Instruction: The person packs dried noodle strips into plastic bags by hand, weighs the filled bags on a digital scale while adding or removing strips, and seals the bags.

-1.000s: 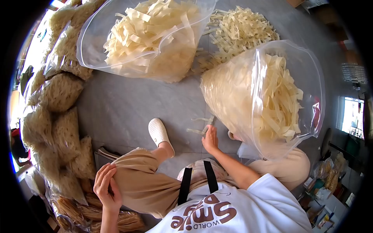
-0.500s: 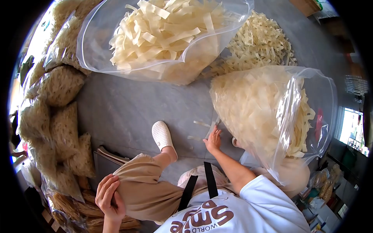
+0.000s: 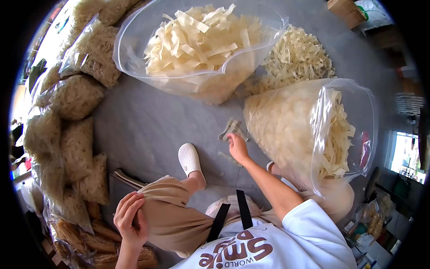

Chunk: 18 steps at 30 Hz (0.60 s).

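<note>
Over grey floor (image 3: pixel 143 121), right fingers (image 3: pixel 231 137) now gather strips (image 3: pixel 232 126).

Bright, soft light across the grey floor (image 3: pixel 148 125), washed-out glare along the left edge, a blown-out window (image 3: pixel 404 154) at right, shiny streaks on the right-hand plastic bag (image 3: pixel 286 121), dim, smeared clutter (image 3: pixel 408 103) far right, fisheye bending, black corners

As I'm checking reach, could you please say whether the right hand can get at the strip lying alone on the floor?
Probably yes: only bare floor shows between the right hand and that strip.
</note>
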Tool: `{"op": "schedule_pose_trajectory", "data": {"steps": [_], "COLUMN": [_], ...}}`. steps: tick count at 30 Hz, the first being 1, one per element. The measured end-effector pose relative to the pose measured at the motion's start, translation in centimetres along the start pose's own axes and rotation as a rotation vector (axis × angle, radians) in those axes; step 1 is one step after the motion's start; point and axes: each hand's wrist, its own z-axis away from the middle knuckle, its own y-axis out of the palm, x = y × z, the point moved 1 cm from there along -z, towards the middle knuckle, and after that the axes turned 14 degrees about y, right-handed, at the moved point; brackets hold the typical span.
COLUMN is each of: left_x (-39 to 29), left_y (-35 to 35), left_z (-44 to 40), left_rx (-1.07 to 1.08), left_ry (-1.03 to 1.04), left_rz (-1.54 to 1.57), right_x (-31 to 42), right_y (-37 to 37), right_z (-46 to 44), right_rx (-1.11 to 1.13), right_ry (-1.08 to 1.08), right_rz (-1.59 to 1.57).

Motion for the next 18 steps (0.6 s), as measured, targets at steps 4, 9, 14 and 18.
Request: {"op": "schedule_pose_trajectory", "data": {"steps": [4, 9, 14, 18], "left_x": [-0.3, -0.2, 0.3, 0.4], "left_y": [0.2, 0.2, 0.6, 1.0], "left_z": [0.0, 0.9, 1.6, 1.7], "left_rx": [-0.047, -0.125, -0.193, -0.225], "left_ry": [0.029, 0.034, 0.057, 0.086], "left_rz": [0.005, 0.018, 0.034, 0.042], "right_x": [-7.3, -5.5, 1.0, 4.6], "right_y": [5.2, 1.4, -4.7, -6.4], "right_z": [3.7, 6.2, 4.0, 6.5], "right_rx": [0.795, 0.365, 0.217, 0.259], "right_ry": [0.076, 0.058, -0.099, -0.152], "right_rz": [0.240, 0.527, 0.428, 0.357]}}
